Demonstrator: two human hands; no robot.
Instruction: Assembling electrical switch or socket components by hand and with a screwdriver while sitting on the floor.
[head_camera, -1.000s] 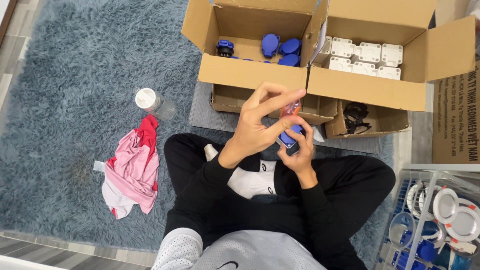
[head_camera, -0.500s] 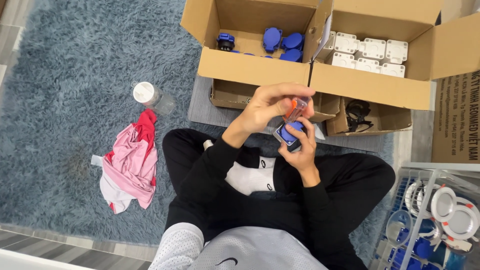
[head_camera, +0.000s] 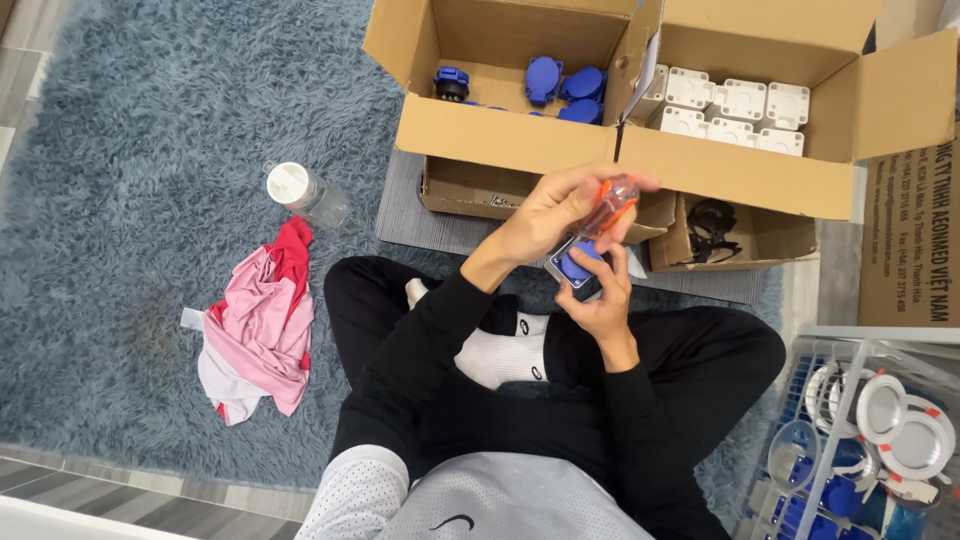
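I sit cross-legged on a grey-blue rug. My left hand (head_camera: 545, 215) is wrapped around the clear orange handle of a screwdriver (head_camera: 612, 205), which points down into a small grey part with a blue cap (head_camera: 572, 266). My right hand (head_camera: 603, 298) holds that part from below, in front of my chest. Both hands are close together, just in front of the cardboard boxes.
An open cardboard box (head_camera: 500, 135) with several blue caps stands ahead, beside a box (head_camera: 740, 170) of white square housings. A lower box holds a black part (head_camera: 712, 225). A clear bottle (head_camera: 305, 195) and pink cloth (head_camera: 258, 325) lie left. A wire basket (head_camera: 850, 440) of round fittings is at right.
My left hand has lowered its raised fingers and closed around the orange handle, tilting it over the blue-capped part. My right hand has stayed in place with the part.
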